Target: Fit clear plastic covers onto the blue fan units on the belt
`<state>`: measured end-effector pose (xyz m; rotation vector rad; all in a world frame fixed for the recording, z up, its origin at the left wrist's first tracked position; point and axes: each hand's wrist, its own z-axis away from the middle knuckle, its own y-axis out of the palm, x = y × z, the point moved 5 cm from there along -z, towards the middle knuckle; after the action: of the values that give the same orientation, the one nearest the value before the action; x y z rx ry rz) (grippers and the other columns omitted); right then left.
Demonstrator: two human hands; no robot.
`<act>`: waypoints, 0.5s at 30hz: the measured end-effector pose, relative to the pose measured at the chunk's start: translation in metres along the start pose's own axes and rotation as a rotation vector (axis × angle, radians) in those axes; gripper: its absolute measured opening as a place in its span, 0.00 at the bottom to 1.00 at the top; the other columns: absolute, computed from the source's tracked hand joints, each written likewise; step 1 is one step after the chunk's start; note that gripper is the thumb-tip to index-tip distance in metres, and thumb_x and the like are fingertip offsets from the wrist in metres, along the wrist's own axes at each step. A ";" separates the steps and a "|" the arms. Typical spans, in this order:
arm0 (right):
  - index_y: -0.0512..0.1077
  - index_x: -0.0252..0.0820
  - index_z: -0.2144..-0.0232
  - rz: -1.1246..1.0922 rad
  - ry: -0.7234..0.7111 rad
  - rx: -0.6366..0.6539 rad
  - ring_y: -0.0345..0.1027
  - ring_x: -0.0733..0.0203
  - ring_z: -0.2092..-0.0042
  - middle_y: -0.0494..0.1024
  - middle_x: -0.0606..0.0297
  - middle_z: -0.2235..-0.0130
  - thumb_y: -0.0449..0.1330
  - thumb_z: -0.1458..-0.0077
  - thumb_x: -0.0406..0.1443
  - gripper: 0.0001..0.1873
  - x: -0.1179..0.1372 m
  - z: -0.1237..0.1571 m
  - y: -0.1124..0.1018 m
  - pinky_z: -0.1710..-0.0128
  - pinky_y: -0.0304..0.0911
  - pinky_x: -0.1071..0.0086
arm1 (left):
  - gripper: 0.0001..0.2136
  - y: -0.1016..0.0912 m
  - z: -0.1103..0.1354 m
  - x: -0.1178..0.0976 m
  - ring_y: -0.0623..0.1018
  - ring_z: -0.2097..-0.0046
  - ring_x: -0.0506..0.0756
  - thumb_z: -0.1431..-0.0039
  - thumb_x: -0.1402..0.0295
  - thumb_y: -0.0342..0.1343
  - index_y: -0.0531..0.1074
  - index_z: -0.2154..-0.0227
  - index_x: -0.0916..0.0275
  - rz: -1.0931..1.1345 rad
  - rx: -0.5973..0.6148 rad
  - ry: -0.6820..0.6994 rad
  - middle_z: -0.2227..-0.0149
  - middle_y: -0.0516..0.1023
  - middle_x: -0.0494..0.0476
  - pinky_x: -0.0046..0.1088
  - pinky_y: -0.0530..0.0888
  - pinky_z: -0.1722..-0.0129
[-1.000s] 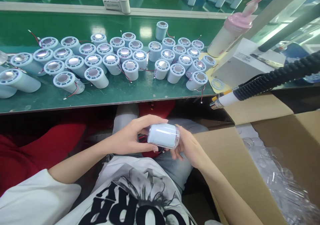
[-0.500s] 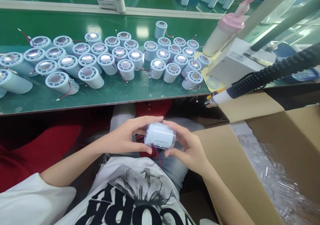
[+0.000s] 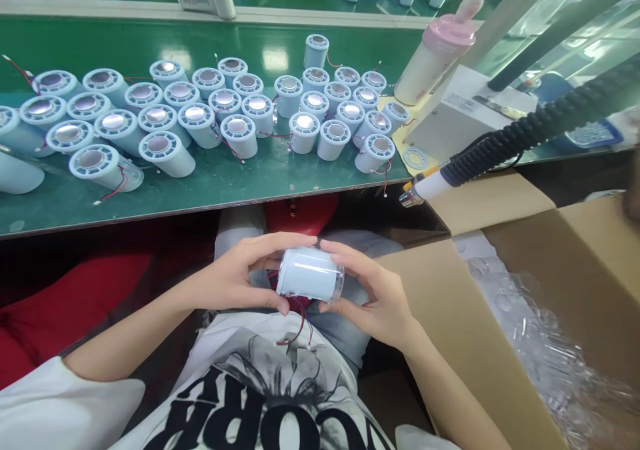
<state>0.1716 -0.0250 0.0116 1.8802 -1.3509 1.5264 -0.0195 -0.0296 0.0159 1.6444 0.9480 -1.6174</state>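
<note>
Above my lap I hold a light-blue cylindrical housing [image 3: 309, 273] on its side, with a clear plastic sleeve around its right end. My left hand [image 3: 250, 273] grips its left end between thumb and fingers. On the right end, my right hand [image 3: 373, 293] closes its thumb and fingers about the clear sleeve. Thin red and blue wires [image 3: 303, 323] hang from the underside of the housing. In front of me, many similar blue cylinders [image 3: 239, 137] stand on the green bench [image 3: 225, 193], most with ringed ends facing up and some with wires trailing.
An open cardboard box [image 3: 450, 317] of clear plastic pieces [image 3: 540, 343] sits at my right. Above it juts a screwdriver-like tool [image 3: 425, 187] on a black ribbed hose [image 3: 540, 123]. A pink-capped bottle [image 3: 435, 57] stands beside a grey metal box [image 3: 465, 113]. Farther back lies a handheld device [image 3: 205, 0].
The housing has rolled slightly in my hands, so a raised feature on its side no longer shows. Its wires hang lower. The view has shifted a little to the right.
</note>
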 end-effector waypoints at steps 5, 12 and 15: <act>0.62 0.57 0.41 -0.082 0.035 0.031 0.62 0.51 0.39 0.68 0.60 0.40 0.68 0.50 0.31 0.37 -0.003 0.000 0.002 0.45 0.68 0.56 | 0.34 0.000 0.001 0.002 0.76 0.47 0.61 0.54 0.71 0.69 0.66 0.42 0.55 0.037 -0.009 -0.063 0.43 0.71 0.62 0.35 0.76 0.50; 0.60 0.54 0.40 0.054 0.008 0.038 0.63 0.51 0.40 0.68 0.58 0.40 0.68 0.51 0.32 0.38 -0.002 0.003 0.002 0.43 0.66 0.56 | 0.34 -0.001 0.003 0.001 0.76 0.46 0.61 0.53 0.71 0.68 0.66 0.42 0.55 0.045 -0.009 -0.070 0.42 0.70 0.63 0.35 0.76 0.49; 0.60 0.53 0.40 0.089 -0.016 0.035 0.65 0.50 0.41 0.69 0.56 0.41 0.68 0.51 0.33 0.38 0.000 0.001 0.002 0.44 0.67 0.56 | 0.34 -0.002 0.004 0.002 0.76 0.48 0.61 0.54 0.70 0.68 0.66 0.42 0.56 0.059 -0.012 -0.091 0.44 0.71 0.63 0.35 0.76 0.51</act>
<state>0.1704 -0.0269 0.0109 1.8800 -1.4422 1.5910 -0.0228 -0.0317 0.0141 1.5619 0.8539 -1.6294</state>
